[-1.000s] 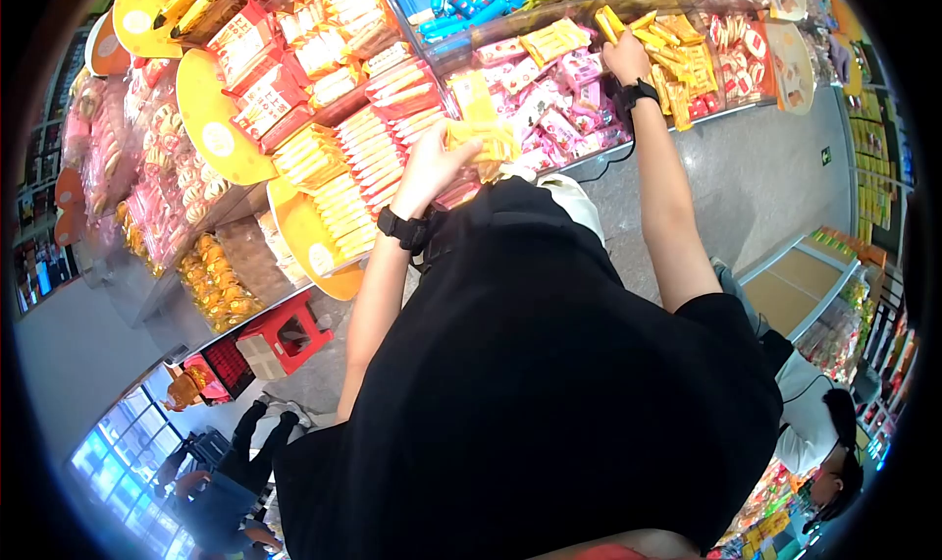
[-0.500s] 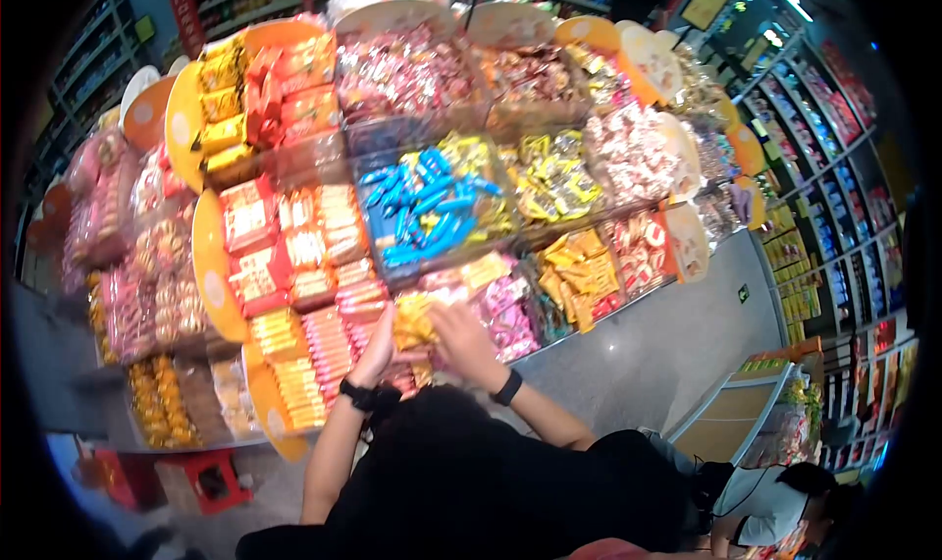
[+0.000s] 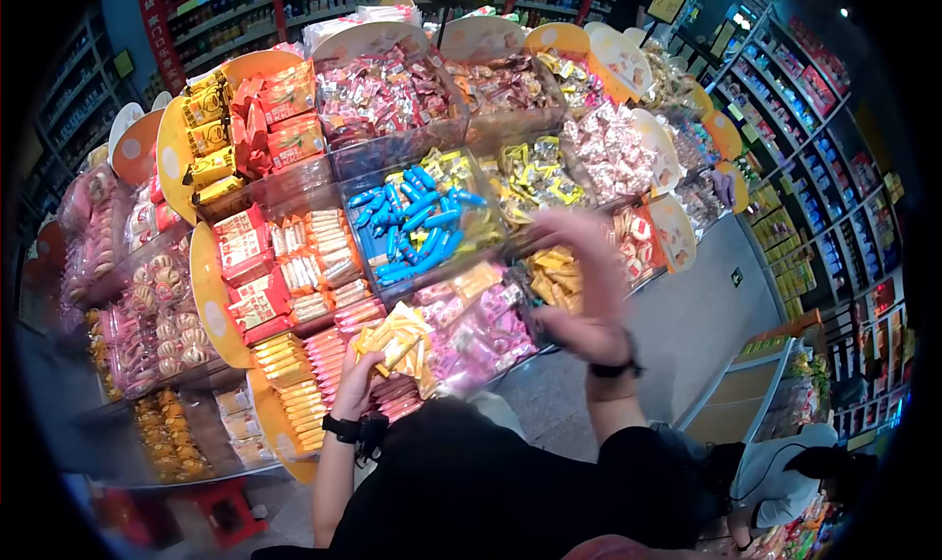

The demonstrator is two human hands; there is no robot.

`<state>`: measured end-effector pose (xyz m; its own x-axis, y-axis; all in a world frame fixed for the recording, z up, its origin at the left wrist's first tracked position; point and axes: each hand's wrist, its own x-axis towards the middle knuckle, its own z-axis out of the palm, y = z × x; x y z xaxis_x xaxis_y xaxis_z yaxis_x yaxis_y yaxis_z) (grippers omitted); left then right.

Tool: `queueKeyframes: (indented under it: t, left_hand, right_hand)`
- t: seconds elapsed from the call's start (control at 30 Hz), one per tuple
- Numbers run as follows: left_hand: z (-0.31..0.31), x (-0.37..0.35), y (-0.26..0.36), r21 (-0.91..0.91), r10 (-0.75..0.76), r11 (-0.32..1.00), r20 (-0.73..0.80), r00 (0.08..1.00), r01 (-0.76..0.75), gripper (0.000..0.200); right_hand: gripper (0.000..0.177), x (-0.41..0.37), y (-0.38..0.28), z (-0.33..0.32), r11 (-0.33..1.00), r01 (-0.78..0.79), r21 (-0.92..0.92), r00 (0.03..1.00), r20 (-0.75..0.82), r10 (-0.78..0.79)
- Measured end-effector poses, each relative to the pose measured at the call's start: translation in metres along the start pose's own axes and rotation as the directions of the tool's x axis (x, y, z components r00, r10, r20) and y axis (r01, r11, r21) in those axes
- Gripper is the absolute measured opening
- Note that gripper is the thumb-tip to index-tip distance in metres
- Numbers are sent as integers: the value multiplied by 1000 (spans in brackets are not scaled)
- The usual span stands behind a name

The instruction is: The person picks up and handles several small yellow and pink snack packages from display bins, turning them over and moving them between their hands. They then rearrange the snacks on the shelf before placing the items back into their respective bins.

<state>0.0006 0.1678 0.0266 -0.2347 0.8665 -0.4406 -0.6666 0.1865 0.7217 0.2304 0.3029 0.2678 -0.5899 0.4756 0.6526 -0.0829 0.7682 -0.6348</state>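
Observation:
My left hand (image 3: 355, 381) is closed around a small bunch of yellow-wrapped snack packets (image 3: 400, 342), above the front bins of the display. To the right, my right hand (image 3: 604, 310), slightly blurred, reaches over a bin of yellow-orange packets (image 3: 554, 283) with thumb and fingers spread apart. Nothing shows between its fingers. Pink-wrapped sweets (image 3: 481, 329) lie between the two hands. Behind them is a bin of blue-wrapped candies (image 3: 417, 216), beside yellow-wrapped sweets (image 3: 545, 179).
Clear bin walls (image 3: 329, 177) and round orange dividers (image 3: 218, 295) separate the sweets. Stocked shelves (image 3: 834, 187) line the right side. A person in a light shirt (image 3: 785, 477) is at lower right. A red stool (image 3: 228, 513) stands at lower left.
My hands were close together at the front bins. Now the right has moved right and spread open, while the left has moved slightly down and left with the yellow packets.

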Motion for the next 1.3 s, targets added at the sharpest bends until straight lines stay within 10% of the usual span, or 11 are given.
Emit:
queueKeyframes:
  t: [0.07, 0.13, 0.27, 0.7, 1.17, 1.23, 1.27, 1.3]
  left_hand:
    - [-2, -1, -2, -19, 12, 1000, 2, 1000, -12, 43]
    - [1, -3, -3, 2, 31, 1000, 8, 1000, -31, 44]
    - [8, -6, -9, 68, 82, 994, 10, 997, -83, 47]
    - [7, -2, -18, 231, 170, 958, 14, 985, -168, 46]
    - [22, 0, -11, 230, 91, 968, 42, 995, -98, 47]
    - [19, 1, -13, 149, 105, 982, 64, 992, -114, 47]
    - [22, -3, -9, 126, 97, 986, 64, 993, -105, 47]
    - [24, -4, -7, 166, 157, 973, 45, 987, -162, 45]
  right_hand:
    - [83, 20, -25, -18, 920, 355, -164, 849, -357, -391]
    - [92, 48, -64, -27, 710, 473, -521, 618, -378, -689]
    - [91, 75, -87, -43, 512, 661, -548, 336, -394, -855]
    - [86, 70, -102, -94, 397, 774, -493, 207, -396, -895]
    - [80, 59, -69, -67, 568, 690, -450, 287, -549, -784]
    - [79, 49, -45, -36, 693, 660, -290, 418, -625, -660]
    - [64, 26, -21, -41, 777, 461, -428, 779, -226, -586]
    - [47, 22, -4, -13, 885, 406, -229, 854, -250, -456]
